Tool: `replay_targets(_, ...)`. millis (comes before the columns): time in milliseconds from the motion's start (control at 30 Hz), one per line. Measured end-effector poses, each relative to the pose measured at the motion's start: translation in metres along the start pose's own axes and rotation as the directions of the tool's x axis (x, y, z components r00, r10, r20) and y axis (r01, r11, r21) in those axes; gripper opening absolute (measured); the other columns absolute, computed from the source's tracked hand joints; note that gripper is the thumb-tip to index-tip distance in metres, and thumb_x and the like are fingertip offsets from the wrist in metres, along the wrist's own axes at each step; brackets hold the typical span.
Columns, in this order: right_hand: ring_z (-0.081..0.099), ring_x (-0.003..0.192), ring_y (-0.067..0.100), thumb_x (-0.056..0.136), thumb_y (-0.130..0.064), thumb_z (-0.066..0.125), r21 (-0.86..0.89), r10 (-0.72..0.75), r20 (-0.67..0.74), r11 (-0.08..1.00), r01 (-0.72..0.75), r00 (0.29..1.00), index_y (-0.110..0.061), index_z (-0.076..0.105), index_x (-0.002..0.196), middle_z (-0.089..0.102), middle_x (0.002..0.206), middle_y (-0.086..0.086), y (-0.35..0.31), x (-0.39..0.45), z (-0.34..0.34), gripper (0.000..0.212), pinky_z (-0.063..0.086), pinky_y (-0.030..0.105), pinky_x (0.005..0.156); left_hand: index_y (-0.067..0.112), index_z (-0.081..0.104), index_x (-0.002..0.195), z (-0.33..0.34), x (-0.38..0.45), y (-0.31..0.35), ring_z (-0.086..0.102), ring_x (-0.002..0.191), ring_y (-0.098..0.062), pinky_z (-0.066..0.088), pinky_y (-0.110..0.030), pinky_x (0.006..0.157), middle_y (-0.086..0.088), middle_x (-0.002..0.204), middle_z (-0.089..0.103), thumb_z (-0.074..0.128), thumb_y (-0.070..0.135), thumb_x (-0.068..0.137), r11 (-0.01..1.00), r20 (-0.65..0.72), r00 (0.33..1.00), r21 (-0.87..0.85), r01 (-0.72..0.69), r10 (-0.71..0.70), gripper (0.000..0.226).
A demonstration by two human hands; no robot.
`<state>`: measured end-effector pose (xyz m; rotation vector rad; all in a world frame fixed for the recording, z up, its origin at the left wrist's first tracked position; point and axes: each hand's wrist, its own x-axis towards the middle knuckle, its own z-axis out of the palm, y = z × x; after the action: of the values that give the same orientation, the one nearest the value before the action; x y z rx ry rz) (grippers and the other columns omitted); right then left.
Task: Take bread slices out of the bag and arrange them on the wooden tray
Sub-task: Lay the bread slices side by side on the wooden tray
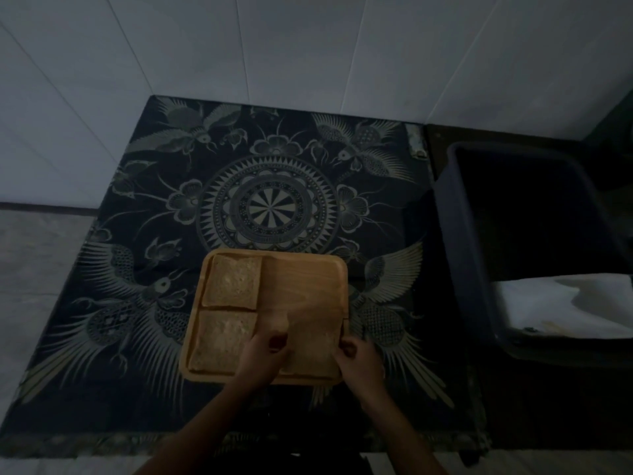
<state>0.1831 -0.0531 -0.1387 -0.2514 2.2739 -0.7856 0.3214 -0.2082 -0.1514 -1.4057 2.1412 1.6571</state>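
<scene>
A square wooden tray (308, 279) lies on a dark patterned cloth. Two bread slices fill its left half: one at the far left (234, 282), one at the near left (222, 341). A third slice (310, 341) sits in the near right corner, blurred. My left hand (265, 351) pinches this slice's left edge and my right hand (358, 358) holds its right edge. The far right quarter of the tray is bare wood. No bread bag can be made out in the dim light.
The dark batik cloth (267, 207) covers the table against a white tiled wall. At the right stands a dark plastic tub (479, 255) with something white (561, 306) in its near end. The scene is very dim.
</scene>
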Motion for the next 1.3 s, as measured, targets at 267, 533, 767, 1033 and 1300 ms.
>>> replay_targets(267,0.064,0.096,0.009,0.094,-0.023,0.07,0.052,0.0,-0.007,0.999,0.001,1.0,-0.015,0.072,0.119,0.073,0.114,0.0,0.001,-0.007,0.003,0.027,0.047,0.021,0.082,0.021,0.074,0.117,0.003,-0.013,0.004,0.07,0.086,-0.005,0.049,-0.016,0.065,0.004,0.104,0.077,0.071,0.025,0.088,0.998,-0.054,0.998,0.058,0.017,-0.014,0.029)
replay_targets(533,0.07,0.097,0.014,0.089,-0.02,0.074,0.184,-0.021,-0.004,0.983,0.021,1.0,-0.013,0.074,0.116,0.076,0.108,0.002,-0.01,0.001,-0.006,0.027,0.058,0.037,0.09,0.016,0.075,0.115,-0.006,-0.018,0.024,0.071,0.083,-0.009,0.056,-0.024,0.071,0.003,0.1,0.076,0.07,0.016,0.09,0.998,-0.084,0.995,-0.016,-0.057,0.056,0.025)
replay_targets(767,0.069,0.092,0.006,0.09,-0.022,0.073,0.261,-0.054,0.003,0.964,0.051,0.999,-0.017,0.073,0.119,0.074,0.101,-0.007,-0.043,0.035,-0.031,0.029,0.061,0.034,0.085,0.012,0.069,0.123,-0.026,0.014,0.063,0.07,0.094,-0.016,0.059,-0.039,0.088,-0.005,0.108,0.074,0.07,0.018,0.091,0.99,-0.1,0.987,-0.051,-0.129,0.124,0.032)
replay_targets(1033,0.069,0.101,0.016,0.092,-0.023,0.071,0.243,-0.041,0.03,0.969,0.033,0.999,-0.014,0.069,0.123,0.072,0.111,0.002,-0.069,0.071,-0.031,0.032,0.06,0.042,0.094,0.01,0.071,0.12,-0.031,0.061,0.072,0.07,0.095,-0.018,0.059,-0.042,0.09,-0.006,0.107,0.075,0.073,0.02,0.089,0.994,-0.095,0.989,0.006,-0.11,0.11,0.033)
replay_targets(1300,0.068,0.105,0.018,0.095,-0.02,0.067,0.189,-0.022,0.029,0.982,0.016,0.999,-0.012,0.069,0.125,0.071,0.114,0.003,-0.073,0.09,-0.02,0.031,0.059,0.042,0.095,0.015,0.074,0.117,-0.029,0.085,0.062,0.07,0.092,-0.01,0.054,-0.028,0.086,-0.001,0.106,0.077,0.075,0.022,0.087,0.992,-0.1,0.988,0.058,-0.112,0.117,0.031)
